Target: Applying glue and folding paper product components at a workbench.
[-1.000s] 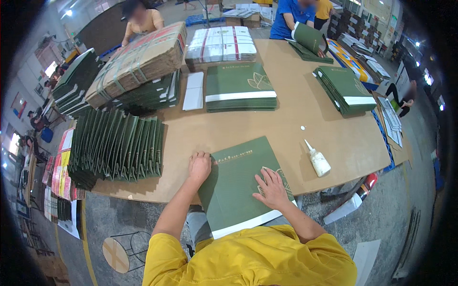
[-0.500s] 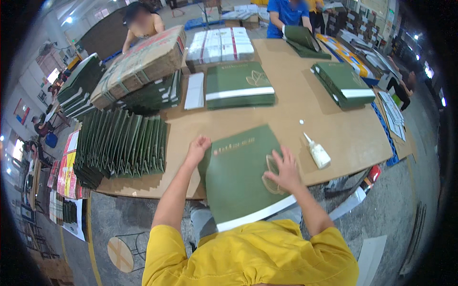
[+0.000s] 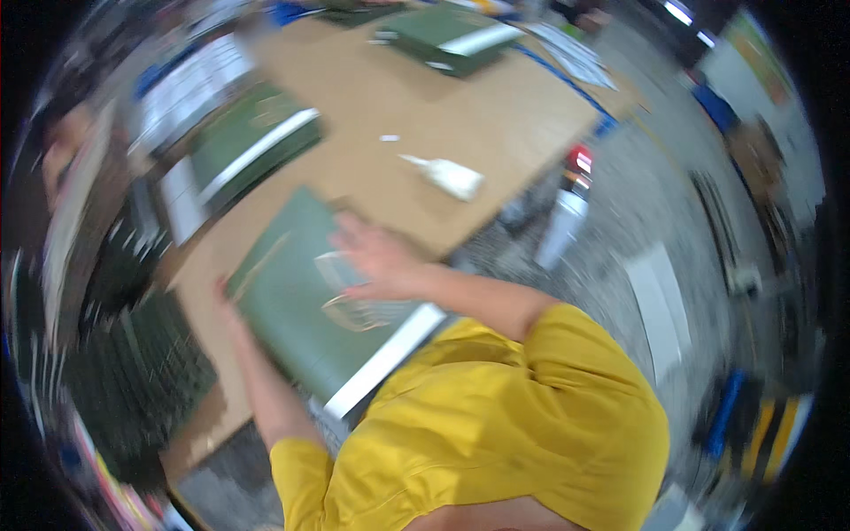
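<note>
The left hand point(image 3: 227, 305) is at the left edge of the green folder point(image 3: 297, 288); motion blur hides its fingers, so whether they pinch that edge or merely touch it cannot be told. The right hand point(image 3: 376, 258) is open, fingers spread, over the folder's right side beside a pale leaf pattern; blur leaves it unclear whether the palm presses down. The folder thus lies between the two hands, slanted, its far part over the desk point(image 3: 354, 97) and its white-striped end near the yellow shirt point(image 3: 496, 416).

Beyond the folder, toward its right, a white squeeze bottle point(image 3: 455, 180) lies with its nozzle toward a small white cap point(image 3: 390, 138). Beyond the folder to the left are white slips point(image 3: 183, 202) and a stack of green folders point(image 3: 257, 133). Left of the folder stand pleated dark green pieces point(image 3: 137, 376). Farthest beyond it lies another green pile point(image 3: 447, 34).
</note>
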Motion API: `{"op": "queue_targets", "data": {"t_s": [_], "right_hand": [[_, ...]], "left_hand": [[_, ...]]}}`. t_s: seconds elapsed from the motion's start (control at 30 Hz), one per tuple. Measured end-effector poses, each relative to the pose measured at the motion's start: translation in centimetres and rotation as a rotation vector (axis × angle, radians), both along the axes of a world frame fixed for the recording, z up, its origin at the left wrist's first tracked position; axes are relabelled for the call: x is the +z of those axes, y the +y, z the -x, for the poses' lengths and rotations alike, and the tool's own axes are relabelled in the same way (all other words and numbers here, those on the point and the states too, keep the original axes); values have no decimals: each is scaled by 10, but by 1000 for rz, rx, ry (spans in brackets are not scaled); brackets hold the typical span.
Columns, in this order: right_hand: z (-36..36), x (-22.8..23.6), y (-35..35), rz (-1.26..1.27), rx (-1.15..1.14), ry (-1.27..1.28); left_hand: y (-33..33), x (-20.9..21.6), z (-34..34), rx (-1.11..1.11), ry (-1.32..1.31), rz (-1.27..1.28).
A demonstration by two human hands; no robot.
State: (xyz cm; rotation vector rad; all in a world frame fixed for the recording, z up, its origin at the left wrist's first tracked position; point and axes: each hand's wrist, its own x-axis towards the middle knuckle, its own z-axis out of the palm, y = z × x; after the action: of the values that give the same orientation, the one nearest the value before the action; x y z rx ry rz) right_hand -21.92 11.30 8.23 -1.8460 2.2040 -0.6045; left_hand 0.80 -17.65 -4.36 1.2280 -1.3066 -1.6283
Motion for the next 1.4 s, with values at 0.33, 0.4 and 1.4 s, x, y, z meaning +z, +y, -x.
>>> {"op": "queue_targets", "data": {"t_s": [0.33, 0.4, 1.4], "right_hand": [[-51, -31, -20, -107, -64, -6], [-56, -34, -29, -140, -69, 62], [-40, -41, -29, -97, -92, 169]], "left_hand": [[-10, 22, -44, 83, 139, 54], [-15, 30, -58, 7, -103, 93], [150, 65, -31, -117, -1232, 911]]}}
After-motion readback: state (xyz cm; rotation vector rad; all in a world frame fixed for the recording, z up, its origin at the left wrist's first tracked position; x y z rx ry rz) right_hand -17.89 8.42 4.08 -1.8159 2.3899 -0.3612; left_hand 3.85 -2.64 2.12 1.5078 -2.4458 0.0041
